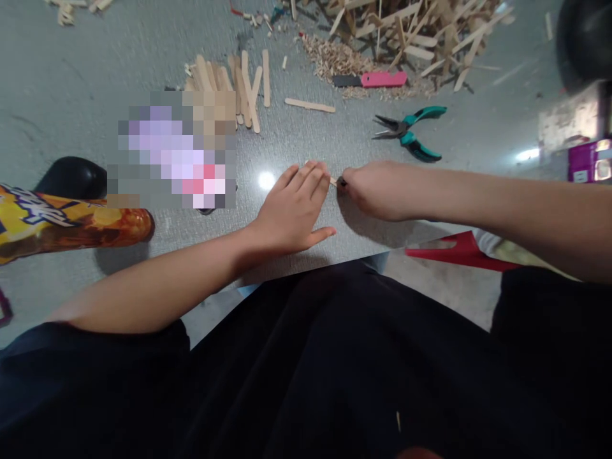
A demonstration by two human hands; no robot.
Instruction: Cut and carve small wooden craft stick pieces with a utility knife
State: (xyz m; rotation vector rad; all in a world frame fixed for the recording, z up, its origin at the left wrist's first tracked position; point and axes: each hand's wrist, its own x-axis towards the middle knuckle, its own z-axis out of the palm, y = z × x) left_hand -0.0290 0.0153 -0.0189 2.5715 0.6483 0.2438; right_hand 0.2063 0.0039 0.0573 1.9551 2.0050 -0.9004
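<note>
Grey worktop [344, 137], littered at the far side with a heap of wooden sticks [406, 29], pale shavings [327, 54] and a pink-handled tool [382, 79]. Near the middle, partly beneath the flat left hand [292, 201] with fingers extended and released, a thin wooden stick [333, 182]. At its short exposed end, a small dark object [341, 182], grasped in the clenched fingers of the right hand [382, 190]; mostly hidden, so kind impossible to tell. Beyond, to the right, spread teal-handled pliers [408, 135].
</note>
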